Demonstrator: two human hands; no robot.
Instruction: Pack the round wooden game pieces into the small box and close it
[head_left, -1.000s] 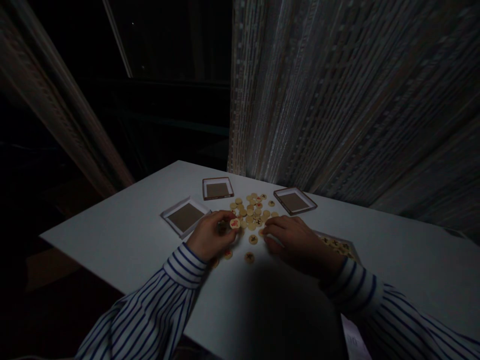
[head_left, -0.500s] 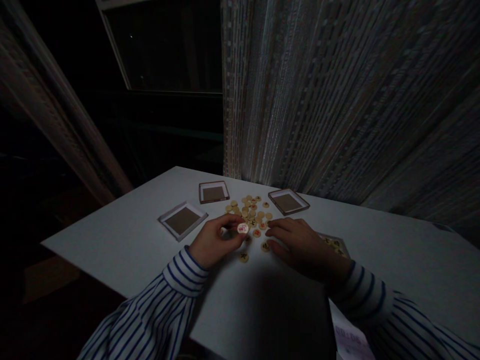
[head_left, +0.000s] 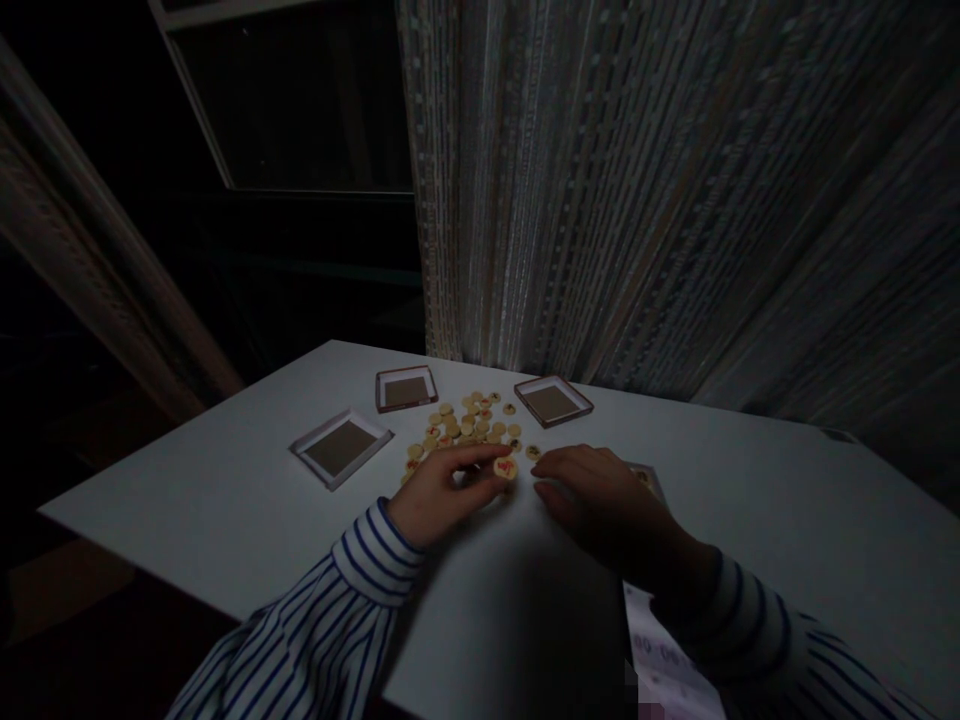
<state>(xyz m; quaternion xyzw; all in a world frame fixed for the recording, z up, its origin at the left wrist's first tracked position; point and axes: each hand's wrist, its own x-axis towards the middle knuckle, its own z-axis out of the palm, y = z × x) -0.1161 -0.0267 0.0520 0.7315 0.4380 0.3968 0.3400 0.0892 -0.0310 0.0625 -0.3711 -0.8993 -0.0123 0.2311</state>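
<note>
White counter [head_left: 742, 480] beneath, our left hand [head_left: 448, 488] pinches, at its three o'clock, a round cream red-marked disc [head_left: 505, 468] (best rim-only); whether our right hand [head_left: 600, 495] grips, we can't tell.

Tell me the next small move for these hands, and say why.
Probably lower the right hand onto the loose dark-marked disc and pinch it: that disc lies just beyond the right fingertips, apart from the main cluster of discs, while the left hand already has a red-marked disc between thumb and fingers.
</note>
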